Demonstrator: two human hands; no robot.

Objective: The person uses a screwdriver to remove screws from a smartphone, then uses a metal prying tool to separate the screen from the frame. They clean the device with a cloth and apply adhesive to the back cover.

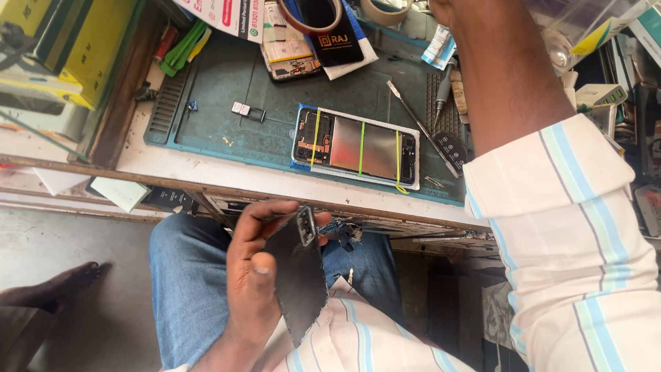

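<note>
Striped sleeve (571, 227) at right is reaching up, right hand out of view, while left hand (258, 265) at lower centre is pinching the black back cover (299, 282), probably inspecting it before refitting onto the opened phone (358, 146) above, which needs careful aligning.

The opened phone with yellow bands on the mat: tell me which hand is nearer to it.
Left. The left hand holds the black back cover just below the opened phone; the right arm reaches past it, hand out of view.
</note>
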